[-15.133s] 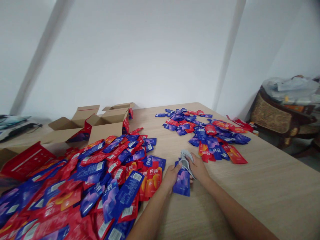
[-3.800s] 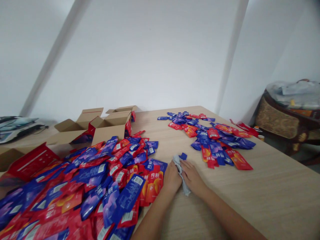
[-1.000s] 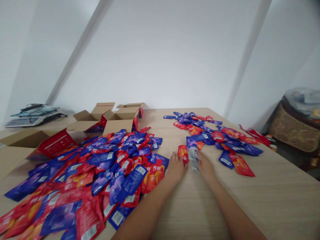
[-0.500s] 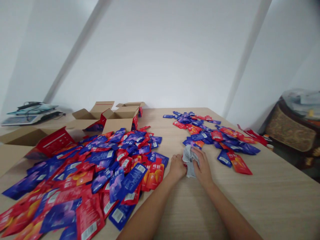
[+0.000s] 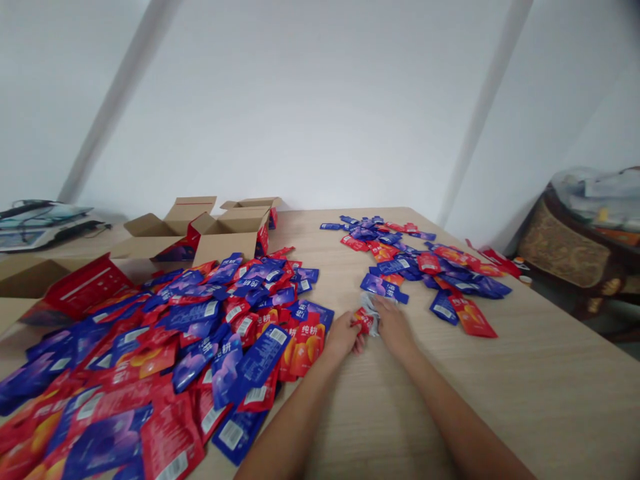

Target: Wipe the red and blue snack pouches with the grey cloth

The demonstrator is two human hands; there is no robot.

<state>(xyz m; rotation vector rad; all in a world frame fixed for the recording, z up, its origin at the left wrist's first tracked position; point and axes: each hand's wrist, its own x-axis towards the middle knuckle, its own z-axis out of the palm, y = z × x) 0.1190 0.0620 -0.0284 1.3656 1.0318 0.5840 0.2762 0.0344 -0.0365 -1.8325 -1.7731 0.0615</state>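
Observation:
My left hand (image 5: 344,333) is closed on the edge of a small red pouch (image 5: 364,321) at the middle of the table. Against the pouch's far right side my right hand (image 5: 391,321) presses a crumpled grey cloth (image 5: 371,304), its fingers bent over it. Part of the pouch is hidden by the cloth and fingers. Just beyond the hands lies a blue pouch (image 5: 383,285). To the left spreads a big heap of red and blue pouches (image 5: 240,360); a smaller group of pouches (image 5: 415,260) lies to the right and behind.
Open cardboard boxes (image 5: 225,245) stand behind the heap at the back left. Farther left sits a flat device with papers and cables (image 5: 43,227). A white wall (image 5: 310,107) rises behind the table (image 5: 530,387). A chair holding plastic bags (image 5: 565,243) is at the right.
The red pouch now shows between my hands, where the grey cloth covered most of it before. My right hand has shifted with the cloth. The view has turned slightly right.

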